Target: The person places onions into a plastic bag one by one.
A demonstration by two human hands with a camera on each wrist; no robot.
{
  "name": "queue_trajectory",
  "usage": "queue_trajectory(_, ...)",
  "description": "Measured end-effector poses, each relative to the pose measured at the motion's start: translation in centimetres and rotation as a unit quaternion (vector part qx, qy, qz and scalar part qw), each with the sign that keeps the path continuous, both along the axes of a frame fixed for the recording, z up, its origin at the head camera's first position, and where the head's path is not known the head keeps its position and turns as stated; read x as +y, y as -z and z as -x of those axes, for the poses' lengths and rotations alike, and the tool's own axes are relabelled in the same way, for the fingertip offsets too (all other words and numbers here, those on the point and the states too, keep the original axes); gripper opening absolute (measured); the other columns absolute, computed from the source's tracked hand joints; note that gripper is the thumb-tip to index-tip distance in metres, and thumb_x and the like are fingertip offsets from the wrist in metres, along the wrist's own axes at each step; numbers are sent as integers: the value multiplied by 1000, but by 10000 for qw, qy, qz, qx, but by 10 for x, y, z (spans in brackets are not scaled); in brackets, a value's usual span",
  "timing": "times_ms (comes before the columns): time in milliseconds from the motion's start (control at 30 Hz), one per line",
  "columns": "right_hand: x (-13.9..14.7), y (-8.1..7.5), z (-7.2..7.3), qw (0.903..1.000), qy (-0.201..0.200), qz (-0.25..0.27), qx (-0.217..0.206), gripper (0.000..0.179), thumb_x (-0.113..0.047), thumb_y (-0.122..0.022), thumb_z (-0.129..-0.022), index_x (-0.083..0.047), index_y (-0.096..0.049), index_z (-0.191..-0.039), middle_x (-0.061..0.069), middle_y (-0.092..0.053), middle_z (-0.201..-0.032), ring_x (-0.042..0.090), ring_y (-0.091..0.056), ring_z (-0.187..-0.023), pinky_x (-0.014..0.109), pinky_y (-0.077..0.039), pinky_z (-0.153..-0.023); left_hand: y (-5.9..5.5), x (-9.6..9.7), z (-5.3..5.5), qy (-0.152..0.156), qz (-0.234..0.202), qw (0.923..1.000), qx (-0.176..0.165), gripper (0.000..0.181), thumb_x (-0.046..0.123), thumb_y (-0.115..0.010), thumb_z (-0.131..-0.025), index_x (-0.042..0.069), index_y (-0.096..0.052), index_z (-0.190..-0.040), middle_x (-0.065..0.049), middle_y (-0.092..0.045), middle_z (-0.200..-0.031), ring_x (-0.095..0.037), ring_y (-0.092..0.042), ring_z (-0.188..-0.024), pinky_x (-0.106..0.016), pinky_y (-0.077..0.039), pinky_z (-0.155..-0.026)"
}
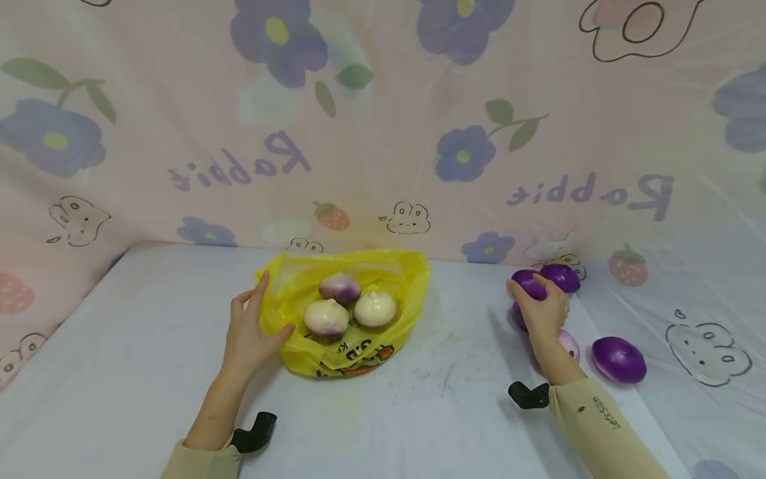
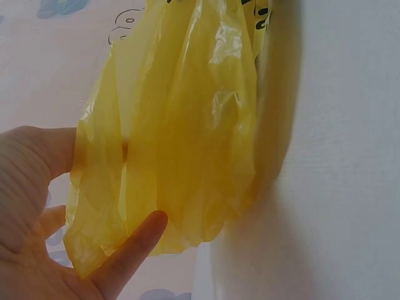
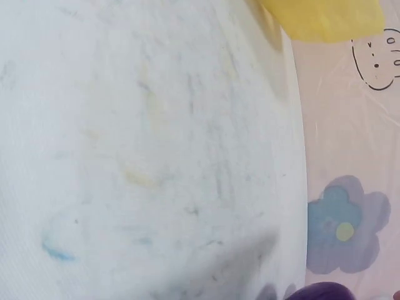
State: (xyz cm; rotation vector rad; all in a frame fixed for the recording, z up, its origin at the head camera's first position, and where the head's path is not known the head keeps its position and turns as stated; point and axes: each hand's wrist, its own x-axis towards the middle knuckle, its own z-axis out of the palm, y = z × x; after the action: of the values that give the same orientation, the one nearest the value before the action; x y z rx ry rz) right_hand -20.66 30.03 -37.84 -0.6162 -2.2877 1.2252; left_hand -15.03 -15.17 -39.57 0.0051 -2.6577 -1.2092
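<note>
My left hand [image 1: 254, 339] holds the left edge of a yellow plastic bag [image 1: 413, 286], its thumb and fingers spread round the film. In the left wrist view the bag [image 2: 187, 137] hangs in folds beside the thumb and fingers. Two whitish onions and one purple-tinged onion [image 1: 339, 287] lie in the open bag. At the right my right hand [image 1: 544, 313] grips a glossy purple onion [image 1: 526, 283] from above. The right wrist view shows only a sliver of purple onion [image 3: 322, 292] at its bottom edge.
Another purple onion [image 1: 561, 278] sits just behind the right hand, and one [image 1: 619, 360] lies to its right. A pale pink onion [image 1: 568, 344] is partly hidden by the right wrist. A patterned curtain [image 1: 383, 133] rises behind the white table [image 1: 455, 412].
</note>
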Motion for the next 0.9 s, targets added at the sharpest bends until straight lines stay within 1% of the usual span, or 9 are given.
queue_trajectory(67, 2, 1, 0, 9999, 19, 93, -91, 72, -38, -75, -78, -6, -50, -138, 22, -39, -147, 39, -24, -138, 53, -13, -114, 1, 0, 0, 1, -19, 10000, 31, 93, 13, -73, -79, 14, -19, -154, -34, -24, -140, -53, -40, -118, -65, -37, -98)
queue_trajectory(167, 6, 2, 1, 9991, 29, 202, -380, 80, -43, -74, -79, -8, -43, -144, 22, -32, -150, 39, -21, -140, 55, -11, -114, 2, 0, 0, 23, -65, 10000, 73, 93, 12, -73, -78, 14, -19, -154, -35, -25, -140, -53, -40, -119, -66, -36, -99)
queue_trajectory(267, 7, 3, 3, 9969, -24, 497, -604, 85, -46, -73, -80, -7, -37, -147, 24, -27, -153, 39, -19, -142, 52, -11, -117, 3, 1, 1, 31, -88, 9999, 66, 93, 12, -73, -78, 15, -20, -154, -34, -25, -140, -53, -40, -118, -66, -36, -98)
queue_trajectory(333, 7, 5, 4, 9946, -85, 771, -689, 87, -44, -73, -80, -5, -34, -148, 24, -24, -154, 38, -19, -144, 48, -13, -119, 3, 1, 1, 30, -92, 9999, 55, 93, 12, -73, -78, 15, -19, -154, -34, -25, -140, -53, -40, -118, -65, -36, -99)
queue_trajectory(400, 6, 7, 6, 9922, -159, 1010, -713, 87, -39, -73, -80, -2, -32, -148, 26, -25, -153, 37, -21, -143, 45, -19, -118, 2, 1, 1, 30, -85, 9999, 50, 93, 11, -73, -78, 15, -19, -154, -34, -25, -140, -52, -40, -119, -65, -36, -99)
queue_trajectory(467, 4, 10, 7, 9898, -235, 1162, -795, 86, -35, -74, -81, -1, -31, -148, 26, -25, -153, 36, -23, -143, 44, -21, -117, 2, 1, 1, 22, -73, 10000, 39, 94, 11, -73, -78, 15, -19, -154, -34, -25, -141, -52, -40, -119, -65, -36, -100)
queue_trajectory(600, 0, 15, 8, 9892, -304, 1155, -853, 83, -29, -74, -81, -1, -33, -147, 26, -27, -152, 36, -27, -140, 46, -24, -116, 2, 1, 1, -4, -71, 10000, 3, 94, 11, -73, -78, 16, -19, -154, -34, -24, -141, -52, -40, -120, -65, -36, -100)
queue_trajectory(800, -3, 18, 8, 9899, -318, 1114, -821, 79, -21, -75, -79, -2, -36, -146, 25, -31, -151, 37, -31, -137, 47, -26, -115, 2, 1, 0, -44, -33, 10000, 50, 94, 11, -74, -77, 15, -20, -154, -34, -25, -140, -53, -41, -119, -65, -37, -99)
queue_trajectory(900, -3, 21, 8, 9909, -382, 1040, -766, 76, -16, -73, -80, 0, -37, -144, 26, -35, -148, 37, -34, -135, 47, -28, -114, 3, 1, -1, -67, -21, 10000, 46, 93, 11, -73, -77, 15, -20, -154, -33, -26, -140, -53, -41, -118, -65, -37, -98)
